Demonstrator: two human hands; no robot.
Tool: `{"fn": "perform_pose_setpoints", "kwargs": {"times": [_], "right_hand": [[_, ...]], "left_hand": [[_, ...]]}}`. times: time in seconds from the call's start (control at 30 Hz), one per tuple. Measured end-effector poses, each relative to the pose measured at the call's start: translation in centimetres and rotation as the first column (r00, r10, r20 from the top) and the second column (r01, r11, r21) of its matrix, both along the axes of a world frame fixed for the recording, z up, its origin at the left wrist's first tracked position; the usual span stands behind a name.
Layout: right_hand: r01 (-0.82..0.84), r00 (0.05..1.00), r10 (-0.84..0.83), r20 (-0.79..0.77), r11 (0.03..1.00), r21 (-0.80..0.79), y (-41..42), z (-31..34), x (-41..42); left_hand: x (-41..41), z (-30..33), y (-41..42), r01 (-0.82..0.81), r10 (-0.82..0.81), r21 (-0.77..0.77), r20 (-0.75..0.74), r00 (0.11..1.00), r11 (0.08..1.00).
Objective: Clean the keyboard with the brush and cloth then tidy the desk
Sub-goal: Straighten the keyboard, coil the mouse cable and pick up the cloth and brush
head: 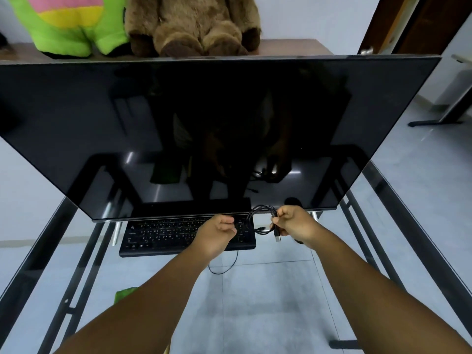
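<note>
Right hand [293, 223] grips the coiled cable [263, 219]; left hand [217, 232] curls empty over the crosswise keyboard [163, 237].

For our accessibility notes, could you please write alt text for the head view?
A right hand holds a coiled black cable above a glass desk, beside a black keyboard. The left hand hovers over the keyboard, under a large dark monitor.

One black flat keyboard [176, 235], one large dark monitor [204, 129], one coiled black cable [263, 221], two plush toys: green [69, 29], brown [194, 24].
</note>
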State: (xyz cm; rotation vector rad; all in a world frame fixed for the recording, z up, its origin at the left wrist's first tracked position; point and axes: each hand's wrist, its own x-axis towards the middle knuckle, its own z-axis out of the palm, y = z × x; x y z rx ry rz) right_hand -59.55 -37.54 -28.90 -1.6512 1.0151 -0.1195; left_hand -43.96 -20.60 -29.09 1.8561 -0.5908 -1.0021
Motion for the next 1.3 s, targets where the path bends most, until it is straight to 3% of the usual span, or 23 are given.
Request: {"fn": "perform_pose_setpoints", "kwargs": {"times": [0.23, 0.4, 0.53, 0.9, 1.13, 1.3], "right_hand": [[-0.131, 0.959, 0.108, -0.262, 0.989, -0.074, -3.0, -4.2, -0.8], [-0.276, 0.880, 0.178, -0.441, 0.946, -0.169, -4.2, -5.9, -0.5], [-0.267, 0.865, 0.111, -0.490, 0.928, -0.261, -4.1, -7.3, 0.2], [-0.153, 0.890, -0.061, -0.453, 0.893, -0.422, -2.8, -8.6, 1.5], [-0.009, 0.966, -0.138, -0.218, 0.827, -0.563, 1.3, -9.4, -0.6], [-0.077, 0.953, -0.099, -0.288, 0.837, -0.542, 4.2, -10.7, -1.9]], "left_hand": [[-0.3, -4.2, -0.7, 0.005, -0.057, 0.219, 0.233, 0.971, 0.976], [-0.4, -6.6, -0.8, 0.021, -0.122, 0.274, 0.359, 0.925, 0.961], [-0.5, -7.7, -0.9, 0.052, -0.201, 0.320, 0.452, 0.869, 0.946], [-0.4, -9.0, 0.0, 0.123, -0.421, 0.497, 0.550, 0.721, 0.859], [-0.5, -9.3, 0.6, 0.119, -0.412, 0.482, 0.567, 0.713, 0.868], [-0.4, -9.4, 1.1, 0.074, -0.392, 0.488, 0.592, 0.704, 0.870]]}}
